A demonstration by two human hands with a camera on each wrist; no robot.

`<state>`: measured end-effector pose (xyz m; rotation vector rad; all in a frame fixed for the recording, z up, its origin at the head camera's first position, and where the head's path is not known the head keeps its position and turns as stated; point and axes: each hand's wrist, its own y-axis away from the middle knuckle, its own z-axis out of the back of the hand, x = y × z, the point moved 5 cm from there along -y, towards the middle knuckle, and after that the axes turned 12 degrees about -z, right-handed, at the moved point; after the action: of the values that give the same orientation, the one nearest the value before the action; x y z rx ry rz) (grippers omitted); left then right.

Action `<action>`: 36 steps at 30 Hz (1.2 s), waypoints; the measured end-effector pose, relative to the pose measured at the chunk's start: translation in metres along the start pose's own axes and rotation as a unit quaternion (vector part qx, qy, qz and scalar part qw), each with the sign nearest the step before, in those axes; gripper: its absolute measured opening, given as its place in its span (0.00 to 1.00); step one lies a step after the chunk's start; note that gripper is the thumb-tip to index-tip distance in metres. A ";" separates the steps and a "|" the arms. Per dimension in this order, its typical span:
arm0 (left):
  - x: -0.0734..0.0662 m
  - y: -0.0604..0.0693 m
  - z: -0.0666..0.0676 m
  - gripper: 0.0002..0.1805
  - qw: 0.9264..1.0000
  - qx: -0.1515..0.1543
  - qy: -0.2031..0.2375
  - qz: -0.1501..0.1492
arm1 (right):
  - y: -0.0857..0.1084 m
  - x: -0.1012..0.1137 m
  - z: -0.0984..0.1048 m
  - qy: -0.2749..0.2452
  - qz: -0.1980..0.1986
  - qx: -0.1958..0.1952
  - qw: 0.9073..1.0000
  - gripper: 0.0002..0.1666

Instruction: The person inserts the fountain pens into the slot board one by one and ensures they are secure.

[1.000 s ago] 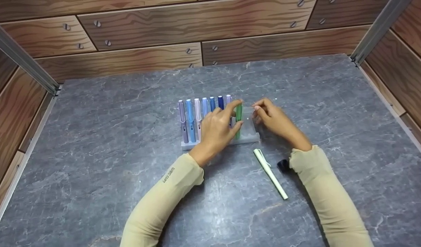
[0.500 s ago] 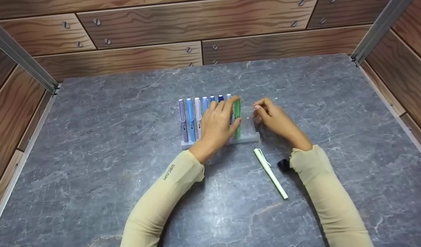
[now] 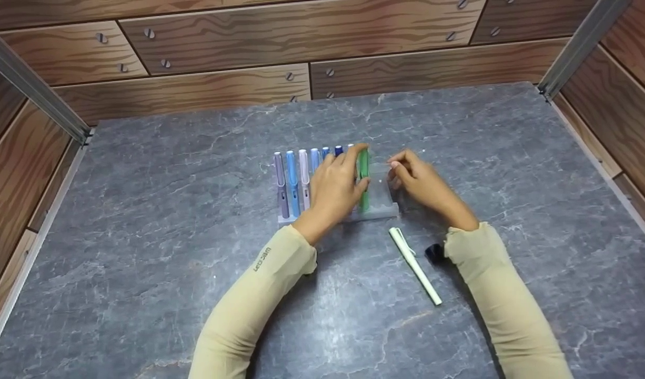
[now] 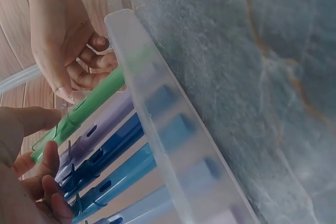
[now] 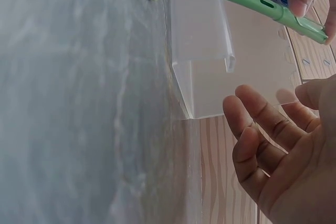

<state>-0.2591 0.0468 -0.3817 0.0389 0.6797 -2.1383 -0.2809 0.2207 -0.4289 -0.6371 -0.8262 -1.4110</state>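
Observation:
My left hand (image 3: 332, 187) holds a green fountain pen (image 3: 364, 164) by its cap, index finger at the top and thumb lower down. The pen leans in a clear pen stand (image 3: 380, 190), its lower end behind the front lip in the left wrist view. To its left stands a row of capped pens (image 3: 293, 179) in purple, blue and lilac, some hidden by my left hand. My right hand (image 3: 420, 183) is at the stand's right edge; in the right wrist view its thumb and index finger (image 5: 302, 116) pinch the clear back panel, other fingers loosely curled.
A pale green pen (image 3: 414, 266) lies slantwise on the grey marbled table in front of the stand. Near the right sleeve cuff is a small black round object (image 3: 434, 254), partly hidden. Wood-patterned walls (image 3: 212, 42) border the table.
The green pen and left hand have shifted slightly left and away from me, bringing the pen closer in line with the row. The right hand stays at the stand's edge.

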 end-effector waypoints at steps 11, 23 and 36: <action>-0.002 -0.003 -0.001 0.32 0.999 0.028 -0.027 0.007 | 0.000 0.000 -0.001 0.005 -0.001 0.007 1.000 0.18; -0.004 -0.005 -0.002 0.32 0.996 0.016 -0.082 0.000 | 0.001 0.003 0.000 0.002 0.005 0.003 1.000 0.17; -0.012 0.005 0.003 0.34 0.998 0.016 -0.059 -0.018 | 0.001 0.001 0.000 0.011 0.010 0.000 1.000 0.18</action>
<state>-0.2468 0.0520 -0.3784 -0.0833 0.5818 -2.1671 -0.2802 0.2205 -0.4279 -0.6262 -0.8001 -1.3980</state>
